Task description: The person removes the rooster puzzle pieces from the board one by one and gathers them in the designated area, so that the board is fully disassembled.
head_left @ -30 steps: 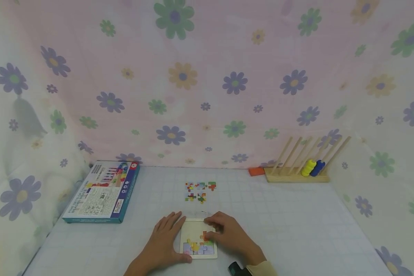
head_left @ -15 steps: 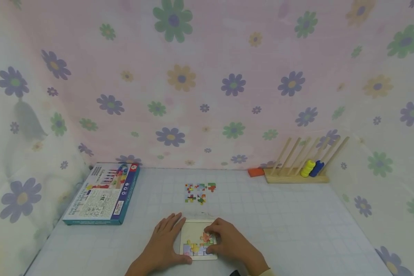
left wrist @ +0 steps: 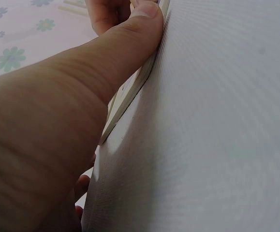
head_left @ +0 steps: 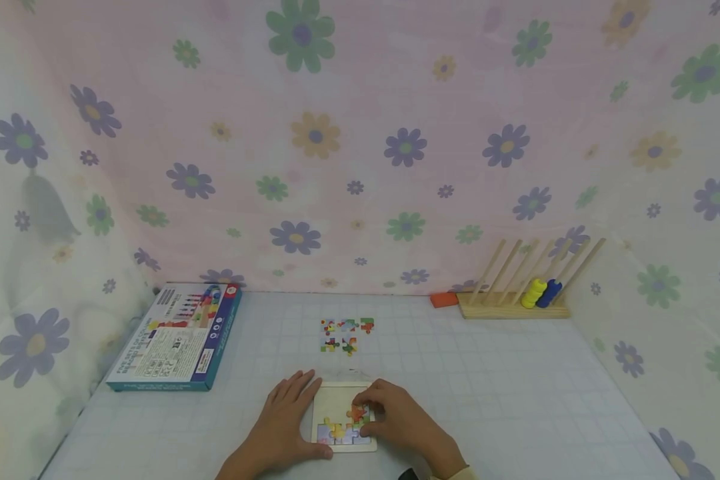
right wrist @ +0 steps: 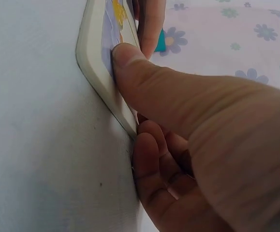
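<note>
A shallow wooden jigsaw tray (head_left: 336, 397) lies on the table in the head view, with joined pieces (head_left: 336, 432) along its lower part. An orange-red jigsaw piece (head_left: 356, 414) sits at its right side. My right hand (head_left: 402, 420) holds this piece with curled index finger and thumb; the right wrist view shows the thumb (right wrist: 130, 60) down on the puzzle surface. My left hand (head_left: 282, 420) rests along the tray's left edge, fingers extended, its thumb (left wrist: 135, 36) at the near rim. The right fingers partly hide the piece.
Several loose jigsaw pieces (head_left: 348, 326) lie beyond the tray. A flat toy box (head_left: 174, 340) is at the left. At the back right stand a wooden peg rack (head_left: 510, 307) with yellow and blue beads, and an orange block (head_left: 444, 300).
My right fingers have moved from the tray's upper right corner down to the orange-red piece, and the thumb sits lower. The left hand keeps its place on the tray.
</note>
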Available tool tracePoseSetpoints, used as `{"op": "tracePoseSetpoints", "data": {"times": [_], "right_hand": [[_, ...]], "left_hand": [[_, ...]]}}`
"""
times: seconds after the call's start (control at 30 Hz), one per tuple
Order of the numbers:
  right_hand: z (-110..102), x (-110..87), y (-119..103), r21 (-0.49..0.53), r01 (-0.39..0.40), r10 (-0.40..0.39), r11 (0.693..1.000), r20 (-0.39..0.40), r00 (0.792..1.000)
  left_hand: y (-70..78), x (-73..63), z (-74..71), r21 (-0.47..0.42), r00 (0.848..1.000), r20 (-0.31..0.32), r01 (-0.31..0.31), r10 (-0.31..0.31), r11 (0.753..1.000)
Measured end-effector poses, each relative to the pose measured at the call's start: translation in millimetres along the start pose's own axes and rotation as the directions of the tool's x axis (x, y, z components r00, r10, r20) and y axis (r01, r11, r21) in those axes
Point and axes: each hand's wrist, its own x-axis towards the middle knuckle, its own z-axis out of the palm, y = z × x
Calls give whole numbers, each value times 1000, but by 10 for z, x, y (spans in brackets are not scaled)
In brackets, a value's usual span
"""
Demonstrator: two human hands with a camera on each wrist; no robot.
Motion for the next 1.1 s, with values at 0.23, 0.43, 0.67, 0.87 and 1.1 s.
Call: {"op": "tracePoseSetpoints", "data": {"times": [0.23,0.43,0.67,0.87,1.1], "right_hand": [[5,1,46,3,20,-20,1000,1,1000],[8,1,67,4,41,-41,999,0,999],[27,-2,100,-4,64,-64,998,-9,998],[62,18,173,34,64,-62,997,-40,997],[89,80,304,109,42,-25,993,-146,989]], "left_hand": [[3,-1,9,4,1000,-2,9,-9,1000],[29,-9,-3,-4,1000,10,26,-26,1000],[25,-6,3,0,999,12,30,-30,1000],[27,-9,-8,-2,999,21,28,-28,1000],[24,-9,-18,0,1000,16,21,-21,1000]]}}
